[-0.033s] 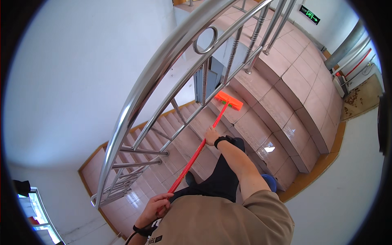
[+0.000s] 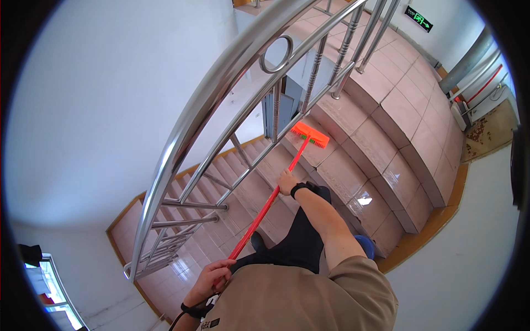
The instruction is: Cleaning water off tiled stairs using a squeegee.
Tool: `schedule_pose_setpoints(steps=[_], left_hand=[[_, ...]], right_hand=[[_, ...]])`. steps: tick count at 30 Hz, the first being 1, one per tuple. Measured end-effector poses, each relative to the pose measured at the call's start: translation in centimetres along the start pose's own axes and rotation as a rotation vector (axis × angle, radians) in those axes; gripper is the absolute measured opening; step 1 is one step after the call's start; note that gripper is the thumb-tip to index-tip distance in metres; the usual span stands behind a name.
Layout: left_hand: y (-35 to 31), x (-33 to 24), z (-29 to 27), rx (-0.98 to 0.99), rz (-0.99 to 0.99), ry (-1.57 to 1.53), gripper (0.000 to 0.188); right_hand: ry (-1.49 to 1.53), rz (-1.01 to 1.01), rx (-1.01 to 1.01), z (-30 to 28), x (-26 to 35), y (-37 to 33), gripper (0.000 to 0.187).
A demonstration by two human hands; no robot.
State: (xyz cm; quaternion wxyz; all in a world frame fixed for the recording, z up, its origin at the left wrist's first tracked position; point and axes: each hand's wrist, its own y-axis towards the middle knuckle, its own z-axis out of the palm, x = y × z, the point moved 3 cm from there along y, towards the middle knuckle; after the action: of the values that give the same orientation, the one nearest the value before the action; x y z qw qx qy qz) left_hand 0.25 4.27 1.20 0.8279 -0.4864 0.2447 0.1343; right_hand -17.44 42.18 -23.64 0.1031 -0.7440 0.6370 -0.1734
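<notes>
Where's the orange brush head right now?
In the head view, the orange brush head is slightly above and right of centre, at the tiled steps beside the metal railing.

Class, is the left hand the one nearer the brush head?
No, the right hand grips the red handle nearer the brush head than the left hand.

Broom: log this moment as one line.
left hand: holding near part of red handle | right hand: holding it farther along | broom head: at steps
</notes>
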Motion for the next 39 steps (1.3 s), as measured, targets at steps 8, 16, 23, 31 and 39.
schedule_pose_setpoints(steps=[8, 16, 23, 31, 39], left_hand=[[4.1, -1.6, 1.4, 0.009, -0.024, -0.040, 0.036], [2.6, 0.2, 0.2, 0.026, -0.010, -0.080, 0.035], [-1.9, 2.0, -2.2, -0.007, -0.064, -0.082, 0.035], [-6.8, 3.6, -4.1, -0.013, -0.084, 0.015, 0.035], [-4.4, 2.1, -3.9, -0.015, -0.081, 0.009, 0.034]], right_hand=[[0.078, 0.065, -0.016, -1.9, -4.1, 1.3, 0.025], [0.118, 0.069, -0.010, -1.4, -1.7, 0.4, 0.027], [0.010, 0.018, -0.061, 3.8, 2.4, -2.6, 0.035], [0.160, 0.048, 0.093, 2.7, 7.7, -7.4, 0.034], [0.067, 0.011, 0.119, 3.6, 4.7, -5.8, 0.033]])
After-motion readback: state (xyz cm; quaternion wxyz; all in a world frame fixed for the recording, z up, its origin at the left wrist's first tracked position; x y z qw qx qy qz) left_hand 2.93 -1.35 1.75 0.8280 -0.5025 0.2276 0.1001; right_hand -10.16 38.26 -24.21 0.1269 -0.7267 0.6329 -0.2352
